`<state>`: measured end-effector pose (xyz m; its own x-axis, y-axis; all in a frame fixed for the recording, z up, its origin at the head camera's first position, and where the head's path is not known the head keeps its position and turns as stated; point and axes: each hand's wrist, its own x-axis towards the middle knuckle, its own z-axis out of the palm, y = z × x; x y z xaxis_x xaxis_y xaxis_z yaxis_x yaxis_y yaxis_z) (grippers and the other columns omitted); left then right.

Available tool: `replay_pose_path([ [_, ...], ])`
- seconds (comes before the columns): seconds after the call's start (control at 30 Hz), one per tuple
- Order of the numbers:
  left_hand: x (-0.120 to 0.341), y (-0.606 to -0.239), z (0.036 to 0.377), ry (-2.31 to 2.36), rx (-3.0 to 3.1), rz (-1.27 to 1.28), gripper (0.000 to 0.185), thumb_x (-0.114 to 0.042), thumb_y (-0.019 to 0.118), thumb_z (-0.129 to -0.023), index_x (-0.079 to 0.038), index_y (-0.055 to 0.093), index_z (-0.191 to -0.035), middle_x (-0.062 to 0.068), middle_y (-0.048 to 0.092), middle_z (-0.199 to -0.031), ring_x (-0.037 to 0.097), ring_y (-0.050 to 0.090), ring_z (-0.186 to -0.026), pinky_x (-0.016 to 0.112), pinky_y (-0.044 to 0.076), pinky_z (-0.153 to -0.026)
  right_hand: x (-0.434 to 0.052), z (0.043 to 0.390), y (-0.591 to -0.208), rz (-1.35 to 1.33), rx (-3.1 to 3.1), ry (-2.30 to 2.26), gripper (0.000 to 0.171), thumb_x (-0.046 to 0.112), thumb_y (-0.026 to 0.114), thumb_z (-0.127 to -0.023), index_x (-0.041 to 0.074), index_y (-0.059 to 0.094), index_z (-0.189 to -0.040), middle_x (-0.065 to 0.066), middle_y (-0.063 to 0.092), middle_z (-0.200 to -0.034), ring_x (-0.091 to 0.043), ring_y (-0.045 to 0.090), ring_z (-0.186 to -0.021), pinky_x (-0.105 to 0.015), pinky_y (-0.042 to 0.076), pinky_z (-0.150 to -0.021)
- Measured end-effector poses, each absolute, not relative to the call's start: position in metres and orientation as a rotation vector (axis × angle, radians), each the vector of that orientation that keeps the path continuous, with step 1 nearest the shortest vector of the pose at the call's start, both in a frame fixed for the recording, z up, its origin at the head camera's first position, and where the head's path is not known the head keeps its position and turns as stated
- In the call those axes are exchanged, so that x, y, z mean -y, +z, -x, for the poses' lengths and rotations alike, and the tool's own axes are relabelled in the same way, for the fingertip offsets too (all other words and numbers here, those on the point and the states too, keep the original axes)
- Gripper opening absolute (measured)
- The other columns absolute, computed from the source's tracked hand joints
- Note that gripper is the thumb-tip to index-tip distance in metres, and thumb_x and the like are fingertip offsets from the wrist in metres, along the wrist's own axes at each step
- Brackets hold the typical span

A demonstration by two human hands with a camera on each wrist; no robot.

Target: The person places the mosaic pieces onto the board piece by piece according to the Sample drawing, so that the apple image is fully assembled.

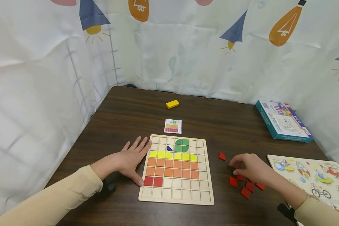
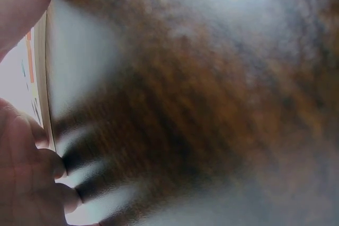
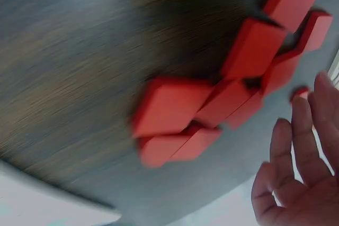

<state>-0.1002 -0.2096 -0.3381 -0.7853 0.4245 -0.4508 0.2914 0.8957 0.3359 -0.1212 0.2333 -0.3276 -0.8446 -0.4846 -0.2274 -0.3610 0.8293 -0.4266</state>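
A wooden grid board (image 1: 183, 195) lies on the table, filled with rows of orange squares (image 1: 173, 167), yellow rounded pieces (image 1: 169, 155), green pieces (image 1: 182, 145) and a small blue piece (image 1: 169, 148). Two red squares (image 1: 153, 181) sit at the left of a lower row. My left hand (image 1: 130, 160) rests along the board's left edge, fingers spread and thumb at the lower left. Over several loose red tiles (image 3: 172, 104) at the right, my right hand (image 1: 250, 168) hovers with fingers loosely bent and nothing visible between them. A red quarter-round piece (image 1: 222, 156) lies just beyond its fingertips.
Behind the board lies a small printed pattern card (image 1: 173, 126), with a yellow block (image 1: 172, 104) farther back. A teal-edged box (image 1: 283, 121) stands at the back right. Nearer on the right is a picture puzzle board (image 1: 308, 163). Patterned curtains (image 1: 169, 47) enclose the table.
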Motion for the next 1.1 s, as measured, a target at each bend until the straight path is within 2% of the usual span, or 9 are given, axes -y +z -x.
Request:
replay_pose_path([
  [0.2,0.210,-0.338,0.098,0.340,-2.526,-0.513,0.146,-0.062,0.090,-0.061,-0.002,0.006,-0.164,0.022,-0.002,-0.172,0.049,-0.005,-0.157,0.075,0.005,-0.119,-0.257,0.119,-0.333,0.721,-2.628,-0.489,0.027,0.015,0.087,-0.079,0.011,0.075,-0.103,0.008,0.069,-0.093,-0.003,0.058,-0.079,-0.023,0.051,-0.068],
  [0.4,0.209,-0.338,0.097,0.355,-2.525,-0.505,0.145,-0.061,0.090,-0.061,-0.002,0.007,-0.164,0.022,-0.001,-0.172,0.050,-0.005,-0.157,0.075,0.005,-0.119,-0.259,0.118,-0.341,0.718,-2.690,-0.385,0.028,0.018,0.090,-0.075,0.016,0.074,-0.097,0.011,0.067,-0.091,-0.008,0.055,-0.083,-0.028,0.050,-0.071],
  [0.63,0.208,-0.340,0.094,0.369,-2.521,-0.498,0.145,-0.061,0.091,-0.060,-0.002,0.007,-0.164,0.023,0.000,-0.172,0.050,-0.005,-0.157,0.075,0.004,-0.119,-0.257,0.115,-0.344,0.715,-2.758,-0.335,0.028,0.016,0.091,-0.073,0.021,0.070,-0.091,0.012,0.062,-0.086,-0.011,0.052,-0.083,-0.029,0.046,-0.069],
  [0.83,0.208,-0.339,0.096,0.356,-2.530,-0.513,0.145,-0.061,0.090,-0.060,-0.002,0.007,-0.164,0.023,-0.001,-0.172,0.050,-0.005,-0.157,0.075,0.005,-0.119,-0.258,0.115,-0.345,0.683,-2.779,-0.387,0.031,0.014,0.091,-0.074,0.022,0.063,-0.085,0.014,0.058,-0.077,-0.006,0.049,-0.074,-0.025,0.043,-0.064],
  [1.1,0.208,-0.337,0.098,0.350,-2.535,-0.519,0.144,-0.061,0.091,-0.061,-0.001,0.008,-0.163,0.023,0.000,-0.172,0.050,-0.005,-0.157,0.075,0.005,-0.119,-0.250,0.115,-0.337,0.728,-2.781,-0.473,0.030,0.011,0.088,-0.077,0.023,0.061,-0.077,0.016,0.060,-0.072,0.003,0.047,-0.065,-0.021,0.044,-0.059],
])
